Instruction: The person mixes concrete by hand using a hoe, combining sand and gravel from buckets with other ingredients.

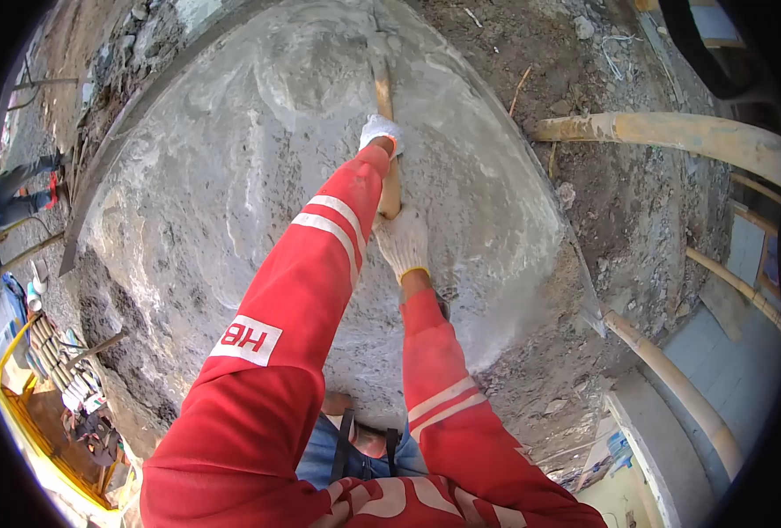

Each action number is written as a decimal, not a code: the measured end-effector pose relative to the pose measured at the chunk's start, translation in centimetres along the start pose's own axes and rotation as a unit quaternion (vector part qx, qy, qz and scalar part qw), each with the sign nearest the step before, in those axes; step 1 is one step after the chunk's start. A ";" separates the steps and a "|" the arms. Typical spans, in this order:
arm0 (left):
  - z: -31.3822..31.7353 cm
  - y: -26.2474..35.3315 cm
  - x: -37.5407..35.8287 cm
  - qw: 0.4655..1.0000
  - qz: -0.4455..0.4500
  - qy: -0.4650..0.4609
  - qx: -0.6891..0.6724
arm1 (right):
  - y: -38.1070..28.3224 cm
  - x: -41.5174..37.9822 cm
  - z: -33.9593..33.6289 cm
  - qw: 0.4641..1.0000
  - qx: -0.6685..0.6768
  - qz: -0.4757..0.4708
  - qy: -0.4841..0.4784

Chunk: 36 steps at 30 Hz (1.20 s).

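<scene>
A wooden handle [383, 88] runs up the middle of the view over a large grey sheet coated with wet cement [276, 176]. My left hand [381, 134], in a white glove, is wrapped round the handle's upper part. Nearer to me, my right hand [401, 239], in a cream knit glove with a yellow cuff edge, is closed round the handle's lower end. The far end of the tool is sunk in or coated by the grey mix, so its head is hidden.
Bamboo poles [663, 136] jut in from the right over rough soil [619, 220]. A concrete ledge [659, 449] is at the lower right. At the lower left lie a yellow frame [43, 462] and stacked sticks [56, 365]. Part of another person [29, 189] shows at the far left.
</scene>
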<state>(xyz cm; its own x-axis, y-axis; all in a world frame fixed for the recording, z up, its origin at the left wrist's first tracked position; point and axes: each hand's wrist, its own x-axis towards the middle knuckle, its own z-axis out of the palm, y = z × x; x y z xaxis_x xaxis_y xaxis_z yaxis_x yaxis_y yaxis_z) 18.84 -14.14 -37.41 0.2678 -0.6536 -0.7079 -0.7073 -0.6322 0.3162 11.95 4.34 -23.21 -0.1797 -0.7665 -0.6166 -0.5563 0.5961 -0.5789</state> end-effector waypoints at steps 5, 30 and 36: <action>1.4 -1.5 2.0 0.998 -0.006 0.011 -0.059 | 0.5 -0.1 1.9 0.994 -0.090 0.053 -0.019; -32.1 -41.3 -27.2 0.832 -0.077 0.205 -0.510 | -6.5 -33.0 25.4 0.955 -0.188 -0.159 -0.168; -43.2 -52.9 -10.8 0.801 -0.080 0.393 -0.444 | -27.9 -16.8 40.4 0.868 -0.236 -0.375 -0.223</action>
<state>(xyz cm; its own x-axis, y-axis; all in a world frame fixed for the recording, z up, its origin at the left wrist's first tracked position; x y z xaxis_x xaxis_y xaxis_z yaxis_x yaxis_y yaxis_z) 81.63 8.36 -19.17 0.8850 -0.3742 -0.2771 0.0277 -0.5518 0.8335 63.25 10.24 -18.31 0.6499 -0.6654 -0.3671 -0.6707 -0.2750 -0.6889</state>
